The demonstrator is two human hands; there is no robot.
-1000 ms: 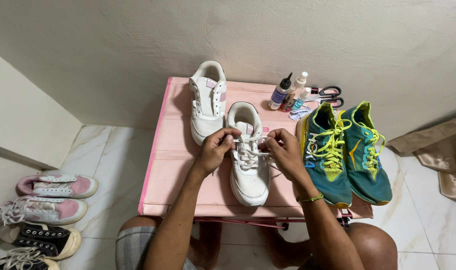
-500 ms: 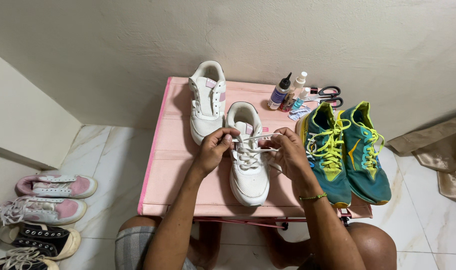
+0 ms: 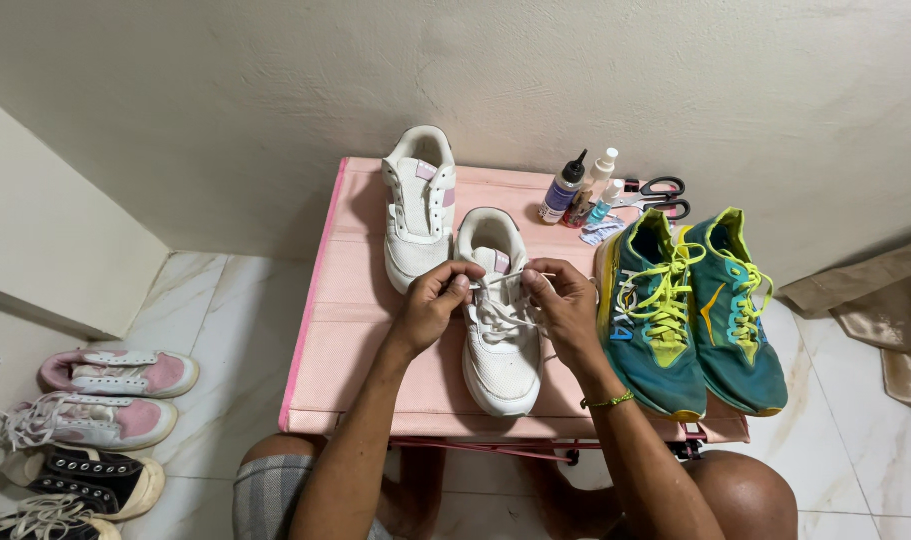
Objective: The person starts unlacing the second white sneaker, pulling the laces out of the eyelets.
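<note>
White sneaker (image 3: 501,345) with a small pink patch near its tongue sits toe toward me on the pink table (image 3: 351,300), just right of its twin (image 3: 419,215), which stands a little further back near the wall. Its upper is plain white with a mesh-like toe, and its white laces (image 3: 498,312) run criss-cross down the front, loose and a bit tangled at the top eyelets.

My left hand (image 3: 434,305) is closed on a lace end at the left side of the shoe's opening, fingers pinched together. My right hand (image 3: 566,305) is closed the same way on the other end at the right side — a short stretch of lace runs taut between the two hands, across the tongue. A thin green band (image 3: 608,402) circles my right wrist.

Just right of my right hand stands a pair of teal running shoes (image 3: 691,310) with yellow-green laces, toes toward me. Behind them, by the wall, are small bottles (image 3: 576,190) and black-handled scissors (image 3: 656,195). On the tiled floor to my left lie pink-and-white sneakers (image 3: 116,395) and, nearer me, black ones with white laces (image 3: 91,480) — well apart from the table.
</note>
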